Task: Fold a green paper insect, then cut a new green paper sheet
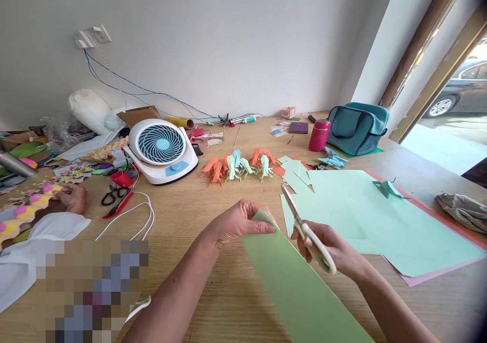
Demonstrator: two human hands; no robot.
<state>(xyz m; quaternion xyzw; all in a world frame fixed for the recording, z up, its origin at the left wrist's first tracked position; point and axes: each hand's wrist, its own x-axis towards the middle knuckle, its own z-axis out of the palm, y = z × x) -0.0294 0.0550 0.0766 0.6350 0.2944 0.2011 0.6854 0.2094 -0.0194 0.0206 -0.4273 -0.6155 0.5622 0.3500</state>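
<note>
My left hand (247,220) pinches the far end of a long strip of green paper (297,287), thumb on top. The strip slants down toward the lower right and leaves the view. In my right hand (323,241) is a pair of scissors (304,226) with pale handles, its blades pointing up and to the left, apart from the strip. The blades look closed. Beyond my hands stand several folded paper figures (243,165) in orange, pale green and blue. Pale green paper sheets (342,206) lie under and beyond my right hand.
A white fan (163,150) stands at the left, near black-handled scissors (108,197) and a white cord (150,213). Another person's hand (72,198) is at far left. A pink flask (319,135) and teal bag (357,130) stand at back right, a paper figure (390,188) nearer.
</note>
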